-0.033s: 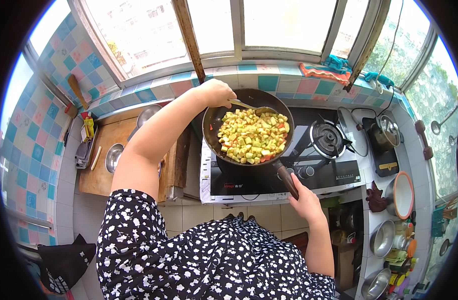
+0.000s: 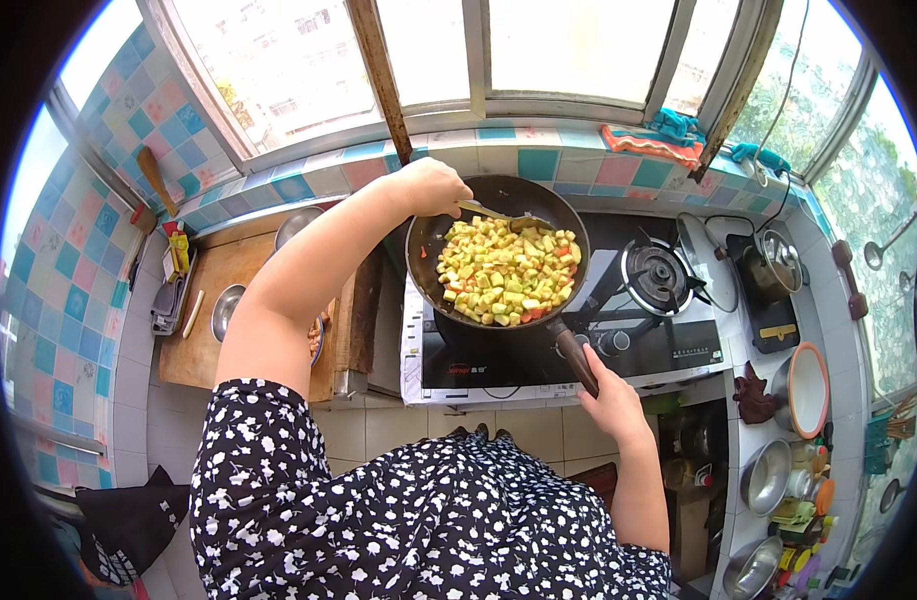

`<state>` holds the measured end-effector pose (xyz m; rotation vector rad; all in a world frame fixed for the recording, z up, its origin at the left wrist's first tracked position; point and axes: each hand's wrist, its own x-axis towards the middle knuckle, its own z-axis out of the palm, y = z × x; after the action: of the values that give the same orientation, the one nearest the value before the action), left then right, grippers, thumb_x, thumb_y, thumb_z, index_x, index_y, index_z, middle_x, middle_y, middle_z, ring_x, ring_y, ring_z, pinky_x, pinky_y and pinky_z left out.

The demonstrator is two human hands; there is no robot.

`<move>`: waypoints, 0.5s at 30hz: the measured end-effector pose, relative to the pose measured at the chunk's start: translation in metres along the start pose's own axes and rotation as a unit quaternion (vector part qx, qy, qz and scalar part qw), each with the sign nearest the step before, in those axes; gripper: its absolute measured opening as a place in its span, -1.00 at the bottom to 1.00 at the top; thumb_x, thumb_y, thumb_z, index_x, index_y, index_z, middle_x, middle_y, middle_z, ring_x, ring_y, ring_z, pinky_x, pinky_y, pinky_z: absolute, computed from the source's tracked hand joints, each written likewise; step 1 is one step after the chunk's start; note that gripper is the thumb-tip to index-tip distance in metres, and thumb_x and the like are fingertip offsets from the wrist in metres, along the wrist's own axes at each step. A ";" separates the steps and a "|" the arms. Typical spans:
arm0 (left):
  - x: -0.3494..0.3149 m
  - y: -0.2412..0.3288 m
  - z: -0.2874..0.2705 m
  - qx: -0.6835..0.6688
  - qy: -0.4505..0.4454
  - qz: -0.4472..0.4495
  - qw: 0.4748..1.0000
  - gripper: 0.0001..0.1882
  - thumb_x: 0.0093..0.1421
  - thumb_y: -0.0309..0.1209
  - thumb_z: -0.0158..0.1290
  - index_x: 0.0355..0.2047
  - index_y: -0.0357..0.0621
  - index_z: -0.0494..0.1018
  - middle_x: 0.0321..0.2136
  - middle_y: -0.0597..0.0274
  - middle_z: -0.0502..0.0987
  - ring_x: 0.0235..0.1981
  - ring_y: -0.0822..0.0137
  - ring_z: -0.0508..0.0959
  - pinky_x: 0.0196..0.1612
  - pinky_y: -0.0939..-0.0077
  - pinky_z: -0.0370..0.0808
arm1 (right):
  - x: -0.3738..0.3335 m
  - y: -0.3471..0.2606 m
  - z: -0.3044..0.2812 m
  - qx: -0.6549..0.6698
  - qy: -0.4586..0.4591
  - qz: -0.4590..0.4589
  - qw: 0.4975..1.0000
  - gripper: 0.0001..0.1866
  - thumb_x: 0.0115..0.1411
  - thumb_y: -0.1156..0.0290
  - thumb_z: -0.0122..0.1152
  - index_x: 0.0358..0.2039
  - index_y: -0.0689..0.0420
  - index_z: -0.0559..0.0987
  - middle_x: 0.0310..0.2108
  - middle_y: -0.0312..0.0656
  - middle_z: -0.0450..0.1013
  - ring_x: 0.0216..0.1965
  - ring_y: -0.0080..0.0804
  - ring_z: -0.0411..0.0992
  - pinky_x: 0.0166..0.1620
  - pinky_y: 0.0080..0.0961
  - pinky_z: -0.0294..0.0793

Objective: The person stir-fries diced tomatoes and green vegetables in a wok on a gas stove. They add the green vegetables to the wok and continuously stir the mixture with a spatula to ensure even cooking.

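Observation:
A dark wok (image 2: 414, 268) rests over the left side of the black gas stove, filled with diced pale-green pieces (image 2: 506, 268) and some orange bits. My left hand (image 2: 436, 188) reaches across the wok's far left rim, closed around a long-handled cooking spoon (image 2: 493, 211). The spoon's head lies against the far side of the food, partly hidden by it. At the near right, my right hand (image 2: 614, 402) grips the wok's brown handle (image 2: 576, 362).
Right of the wok is a bare burner (image 2: 658, 277). A wooden board (image 2: 193, 350) with metal bowls (image 2: 225, 308) and a dish of brown pieces (image 2: 316, 345) lies left, partly behind my arm. A pot (image 2: 768, 270), basin (image 2: 806, 390) and several jars line the right counter.
My left upper arm and elbow have shifted slightly left, uncovering more of the dish of brown pieces. Both hands keep their grips, and the diced food has barely moved.

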<state>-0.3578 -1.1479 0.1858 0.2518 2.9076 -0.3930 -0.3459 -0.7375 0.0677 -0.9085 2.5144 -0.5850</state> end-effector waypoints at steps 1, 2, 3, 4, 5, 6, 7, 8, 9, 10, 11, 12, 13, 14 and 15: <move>-0.010 0.005 -0.006 0.019 -0.013 0.005 1.000 -0.65 0.14 -0.14 0.13 -0.12 -0.02 0.52 -0.47 0.11 0.58 -0.36 0.09 0.60 -0.28 0.24 0.51 | 0.000 -0.002 -0.003 0.004 -0.006 0.009 1.000 -0.18 0.09 0.34 0.24 0.35 -0.17 0.12 -0.10 -0.01 0.48 -0.09 0.01 0.47 -0.03 -0.19 0.44; -0.021 0.007 -0.009 0.040 -0.028 0.008 0.999 -0.66 0.15 -0.15 0.13 -0.12 -0.02 0.51 -0.49 0.11 0.58 -0.39 0.09 0.60 -0.31 0.24 0.51 | -0.001 -0.004 -0.004 0.009 -0.013 0.015 1.000 -0.18 0.08 0.35 0.25 0.34 -0.16 0.13 -0.08 0.02 0.48 -0.07 0.02 0.46 -0.02 -0.20 0.44; -0.033 0.003 -0.005 0.070 -0.003 0.040 0.997 -0.65 0.16 -0.15 0.11 -0.09 0.02 0.48 -0.55 0.14 0.55 -0.44 0.12 0.60 -0.39 0.26 0.50 | 0.000 -0.003 -0.003 0.008 -0.009 0.014 1.000 -0.18 0.08 0.35 0.25 0.34 -0.16 0.13 -0.08 0.02 0.48 -0.09 0.02 0.47 -0.03 -0.19 0.44; -0.048 0.002 -0.003 0.069 0.003 0.036 0.997 -0.67 0.15 -0.17 0.12 -0.11 0.00 0.49 -0.56 0.14 0.55 -0.43 0.12 0.61 -0.39 0.27 0.50 | -0.001 -0.003 -0.003 0.008 -0.007 0.014 1.000 -0.18 0.08 0.36 0.25 0.34 -0.16 0.13 -0.08 0.02 0.48 -0.09 0.03 0.47 -0.03 -0.19 0.44; -0.064 0.005 -0.003 0.067 0.008 0.032 0.997 -0.68 0.15 -0.18 0.12 -0.14 -0.02 0.49 -0.58 0.15 0.54 -0.43 0.12 0.61 -0.40 0.27 0.51 | -0.001 -0.003 -0.002 0.010 -0.005 0.013 1.000 -0.18 0.08 0.36 0.24 0.34 -0.16 0.13 -0.08 0.02 0.48 -0.09 0.03 0.47 -0.03 -0.19 0.44; -0.080 0.010 -0.004 0.064 0.012 0.028 0.998 -0.70 0.14 -0.20 0.13 -0.16 -0.04 0.50 -0.59 0.16 0.54 -0.42 0.12 0.61 -0.40 0.28 0.51 | -0.001 -0.004 -0.002 0.011 -0.005 0.013 1.000 -0.18 0.08 0.37 0.24 0.34 -0.16 0.13 -0.08 0.03 0.48 -0.09 0.03 0.47 -0.03 -0.19 0.44; -0.093 0.016 -0.006 0.078 0.008 0.019 0.997 -0.68 0.16 -0.19 0.12 -0.12 0.00 0.49 -0.57 0.18 0.53 -0.44 0.16 0.61 -0.43 0.31 0.50 | -0.002 -0.006 -0.005 0.013 -0.013 0.018 1.000 -0.18 0.07 0.37 0.24 0.34 -0.16 0.13 -0.07 0.05 0.47 -0.08 0.04 0.46 -0.03 -0.19 0.44; -0.109 0.021 -0.010 0.093 0.002 0.006 0.996 -0.67 0.17 -0.18 0.10 -0.07 0.04 0.47 -0.55 0.21 0.51 -0.46 0.19 0.60 -0.46 0.33 0.50 | 0.000 -0.005 -0.003 0.013 -0.011 0.011 1.000 -0.17 0.06 0.37 0.24 0.34 -0.16 0.13 -0.07 0.05 0.47 -0.07 0.05 0.46 -0.02 -0.19 0.44; -0.122 0.026 -0.015 0.107 -0.002 -0.006 0.994 -0.65 0.18 -0.17 0.09 -0.03 0.07 0.46 -0.53 0.24 0.50 -0.47 0.23 0.60 -0.49 0.36 0.49 | 0.000 -0.003 -0.001 0.013 -0.006 0.004 1.000 -0.17 0.06 0.37 0.24 0.34 -0.15 0.12 -0.07 0.06 0.47 -0.07 0.05 0.45 -0.02 -0.19 0.44; -0.136 0.028 -0.018 0.112 0.029 -0.021 0.993 -0.67 0.18 -0.20 0.09 -0.05 0.06 0.47 -0.53 0.24 0.52 -0.47 0.24 0.61 -0.48 0.37 0.50 | 0.001 -0.001 0.000 0.012 -0.001 -0.002 1.000 -0.17 0.06 0.37 0.24 0.35 -0.15 0.12 -0.07 0.07 0.47 -0.06 0.06 0.45 -0.01 -0.19 0.43; -0.151 0.030 -0.019 0.117 0.059 -0.036 0.991 -0.69 0.18 -0.23 0.09 -0.07 0.04 0.48 -0.52 0.25 0.53 -0.47 0.25 0.61 -0.47 0.39 0.50 | 0.001 -0.001 0.000 0.014 0.000 -0.009 1.000 -0.16 0.05 0.37 0.25 0.35 -0.14 0.12 -0.06 0.07 0.47 -0.06 0.06 0.45 -0.01 -0.19 0.43; -0.161 0.033 -0.026 0.121 0.089 -0.049 0.987 -0.70 0.17 -0.26 0.09 -0.08 0.02 0.49 -0.51 0.25 0.55 -0.46 0.26 0.61 -0.46 0.40 0.50 | 0.000 -0.001 0.001 0.015 -0.001 -0.010 1.000 -0.16 0.05 0.37 0.25 0.35 -0.13 0.12 -0.06 0.07 0.47 -0.06 0.06 0.45 -0.01 -0.19 0.43; -0.174 0.036 -0.042 0.094 0.082 -0.060 0.990 -0.69 0.17 -0.25 0.10 -0.06 0.07 0.50 -0.47 0.27 0.55 -0.47 0.28 0.61 -0.47 0.40 0.50 | 0.000 -0.001 0.001 0.017 -0.002 -0.010 1.000 -0.16 0.05 0.38 0.26 0.35 -0.12 0.12 -0.06 0.07 0.47 -0.06 0.05 0.46 -0.01 -0.19 0.43; -0.180 0.038 -0.054 0.116 0.077 -0.071 0.988 -0.71 0.17 -0.26 0.10 -0.08 0.10 0.52 -0.49 0.27 0.55 -0.46 0.29 0.61 -0.45 0.41 0.51 | 0.000 0.000 0.001 0.017 0.001 -0.005 1.000 -0.15 0.05 0.38 0.26 0.35 -0.11 0.12 -0.06 0.08 0.47 -0.06 0.05 0.46 -0.01 -0.20 0.44; -0.187 0.042 -0.065 0.108 0.071 -0.071 0.989 -0.73 0.15 -0.27 0.11 -0.11 0.10 0.53 -0.49 0.28 0.55 -0.46 0.30 0.61 -0.44 0.41 0.51 | 0.000 0.003 0.002 0.014 0.013 -0.014 1.000 -0.15 0.04 0.41 0.26 0.35 -0.09 0.13 -0.08 0.08 0.47 -0.07 0.03 0.46 -0.02 -0.20 0.44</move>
<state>-0.1804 -1.1160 0.2772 0.1058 3.0317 -0.7436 -0.3462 -0.7356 0.0641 -0.9338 2.5138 -0.6451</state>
